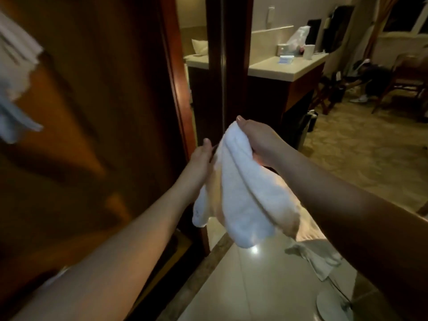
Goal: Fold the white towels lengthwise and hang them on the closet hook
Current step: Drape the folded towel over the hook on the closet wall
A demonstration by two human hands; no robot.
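Observation:
A white towel [240, 193] hangs doubled over in front of me, its folds drooping toward the tiled floor. My right hand [257, 140] grips its top end, thumb up over the cloth. My left hand [201, 158] holds the towel's left edge lower down, fingers hidden behind the fabric. Another white towel [16, 72] hangs blurred at the far left against the wooden closet door [97, 100]. The hook itself is not visible.
A dark door frame [222, 54] stands just beyond my hands. Behind it is a counter [284, 68] with a cup, a bag and small items. Chairs and bags sit on the carpet at right. A pale cloth [317, 258] lies on the tiles below.

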